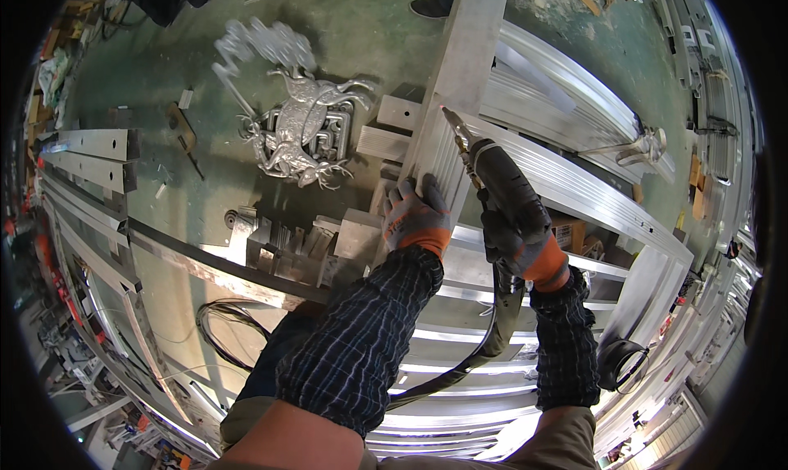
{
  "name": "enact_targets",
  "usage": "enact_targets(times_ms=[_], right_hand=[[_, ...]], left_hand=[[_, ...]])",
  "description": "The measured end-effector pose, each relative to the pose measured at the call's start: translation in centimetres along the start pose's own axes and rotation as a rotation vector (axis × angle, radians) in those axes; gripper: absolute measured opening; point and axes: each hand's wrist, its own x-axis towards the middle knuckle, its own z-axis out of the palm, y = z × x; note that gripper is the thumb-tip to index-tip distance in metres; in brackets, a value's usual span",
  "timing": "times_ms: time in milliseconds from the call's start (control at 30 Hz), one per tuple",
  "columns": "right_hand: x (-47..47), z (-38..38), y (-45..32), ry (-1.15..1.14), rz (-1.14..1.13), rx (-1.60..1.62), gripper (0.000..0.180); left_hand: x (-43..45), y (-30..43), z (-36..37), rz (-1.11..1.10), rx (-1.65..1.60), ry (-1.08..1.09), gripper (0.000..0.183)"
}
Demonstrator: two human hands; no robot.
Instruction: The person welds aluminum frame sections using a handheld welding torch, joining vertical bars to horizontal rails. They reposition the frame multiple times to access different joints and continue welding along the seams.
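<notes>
My right hand, in a grey and orange glove, grips a black handheld welding torch. The metal nozzle of the torch points up and left, and a small red light spot shows at its tip on a ribbed aluminium profile. My left hand, gloved alike, rests with spread fingers on the near end of that profile. A wide flat metal beam continues beyond the spot. From the torch a thick sleeved cable runs down towards my body. Long ribbed profiles lie to the right of the torch.
A silvery deer-shaped metal ornament lies on the green floor at the left. Short metal offcuts, a coiled cable and a rusty-edged steel bar are nearer. A dark shoe of another person stands beside the beam's far end.
</notes>
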Motion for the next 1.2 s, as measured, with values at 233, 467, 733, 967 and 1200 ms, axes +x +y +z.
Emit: enact_targets(times_ms=[233,467,733,967,1200], right_hand=[[0.0,0.2,-0.7,0.007,0.137,0.155,0.03],[0.3,0.1,-0.8,-0.019,0.095,0.124,0.034],[0.4,0.5,-0.7,-0.004,-0.04,-0.025,0.037],[-0.1,-0.1,-0.8,-0.048,0.168,0.221,0.037],[-0.5,0.0,-0.3,-0.04,0.06,0.155,0.039]], left_hand=[[0.0,0.0,0.0,-0.019,-0.028,-0.012,0.063],[0.0,-0.2,0.6,0.002,-0.041,0.066,0.056],[0.0,-0.2,0.5,-0.009,-0.033,0.036,0.06],[0.1,-0.2,0.5,-0.011,-0.067,0.06,0.059],[-0.1,0.0,0.1,-0.003,-0.087,0.043,0.054]])
